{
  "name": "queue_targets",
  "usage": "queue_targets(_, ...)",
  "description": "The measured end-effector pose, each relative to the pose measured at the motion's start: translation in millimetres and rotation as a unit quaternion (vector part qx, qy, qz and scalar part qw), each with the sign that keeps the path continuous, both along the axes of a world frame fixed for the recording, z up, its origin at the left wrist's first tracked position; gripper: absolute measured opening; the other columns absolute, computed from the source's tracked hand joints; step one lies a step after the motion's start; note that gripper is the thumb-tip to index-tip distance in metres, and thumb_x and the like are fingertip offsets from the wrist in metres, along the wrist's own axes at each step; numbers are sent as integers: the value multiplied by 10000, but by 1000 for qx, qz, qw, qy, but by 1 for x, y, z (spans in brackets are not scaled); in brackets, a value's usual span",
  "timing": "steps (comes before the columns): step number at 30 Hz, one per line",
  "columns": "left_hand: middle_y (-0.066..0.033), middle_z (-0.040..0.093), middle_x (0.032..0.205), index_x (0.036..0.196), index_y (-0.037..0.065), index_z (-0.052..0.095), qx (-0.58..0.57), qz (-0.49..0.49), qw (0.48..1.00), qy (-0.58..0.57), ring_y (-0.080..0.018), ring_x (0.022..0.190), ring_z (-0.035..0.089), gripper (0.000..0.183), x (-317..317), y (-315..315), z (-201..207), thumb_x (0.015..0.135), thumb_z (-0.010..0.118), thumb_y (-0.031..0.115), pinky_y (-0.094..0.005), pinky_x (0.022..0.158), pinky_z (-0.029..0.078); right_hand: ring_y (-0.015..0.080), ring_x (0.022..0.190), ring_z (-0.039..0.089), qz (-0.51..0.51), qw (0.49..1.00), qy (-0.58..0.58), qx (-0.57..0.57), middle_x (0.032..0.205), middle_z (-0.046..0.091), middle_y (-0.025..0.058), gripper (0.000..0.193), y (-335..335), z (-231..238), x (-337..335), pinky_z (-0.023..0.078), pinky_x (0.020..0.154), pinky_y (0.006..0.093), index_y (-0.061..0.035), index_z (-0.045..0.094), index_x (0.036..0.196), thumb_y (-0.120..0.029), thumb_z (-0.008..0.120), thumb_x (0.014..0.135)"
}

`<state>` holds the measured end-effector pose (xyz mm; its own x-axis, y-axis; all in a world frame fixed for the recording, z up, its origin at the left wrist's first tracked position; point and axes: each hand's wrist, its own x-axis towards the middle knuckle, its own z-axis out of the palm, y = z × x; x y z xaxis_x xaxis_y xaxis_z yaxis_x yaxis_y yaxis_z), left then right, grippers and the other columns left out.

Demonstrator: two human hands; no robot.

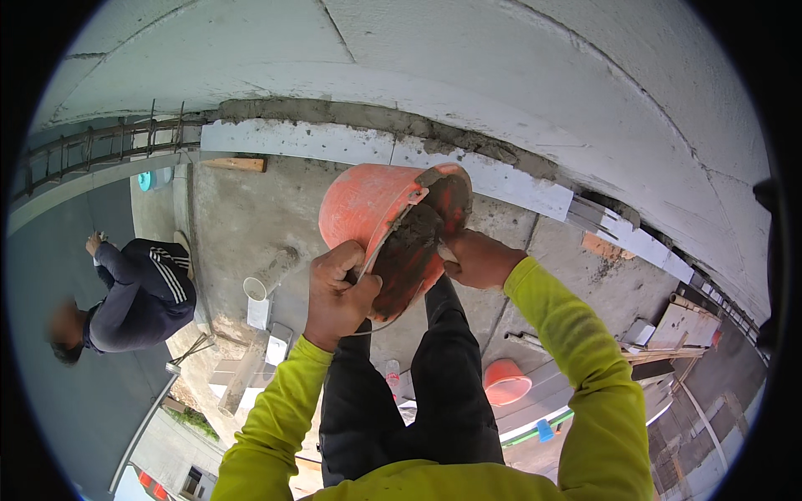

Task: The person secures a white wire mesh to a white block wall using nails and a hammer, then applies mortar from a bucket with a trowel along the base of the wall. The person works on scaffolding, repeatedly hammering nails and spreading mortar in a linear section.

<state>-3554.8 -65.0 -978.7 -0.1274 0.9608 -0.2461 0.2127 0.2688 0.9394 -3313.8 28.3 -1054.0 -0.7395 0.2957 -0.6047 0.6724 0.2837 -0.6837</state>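
Pinching the bucket (363,200) by its rim (398,219), your left hand (338,292) holds it tilted mouth-right beyond your legs (451,367); your right hand (480,260) curls at the mouth (412,240), on what I can't tell.

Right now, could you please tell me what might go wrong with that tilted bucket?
The orange bucket is tipped near the black trousers, so the dark mortar coating its inside could drop onto them. The left hand grips one side of the rim, so the bucket might twist or slip. The right hand is bare at the mouth, so mortar could smear its skin.
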Motion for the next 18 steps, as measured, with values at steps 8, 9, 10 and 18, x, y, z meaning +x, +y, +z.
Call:
queue_targets(8,9,442,693,704,38,457,-44,-4,996,-84,-67,628,392,137,-38,-2,4,713,564,-48,-253,557,332,116,569,554,-188,857,139,-460,793,583,70,461,-52,9,-25,477,503,299,31,485,1311,-122,653,910)
queue_targets(9,25,455,732,716,44,468,-58,30,992,-108,-59,651,385,117,-40,-8,-1,720,547,-43,-231,581,334,114,573,554,-214,833,145,-489,792,581,65,481,-59,10,-24,474,508,291,38,467,1332,-108,656,914)
queue_targets(10,41,467,771,729,50,479,-74,70,987,-120,-51,673,378,101,-42,-14,-5,726,529,-38,-209,605,335,112,576,555,-229,811,122,-523,790,579,61,503,-64,11,-21,471,513,283,45,448,1354,-94,658,919)
queue_targets(18,52,525,789,793,64,541,-95,254,946,-175,-32,691,394,117,-21,-51,-70,804,491,-42,-194,662,345,214,865,652,-266,928,193,-177,998,672,147,448,-27,16,78,534,781,318,60,594,1194,-57,782,804)
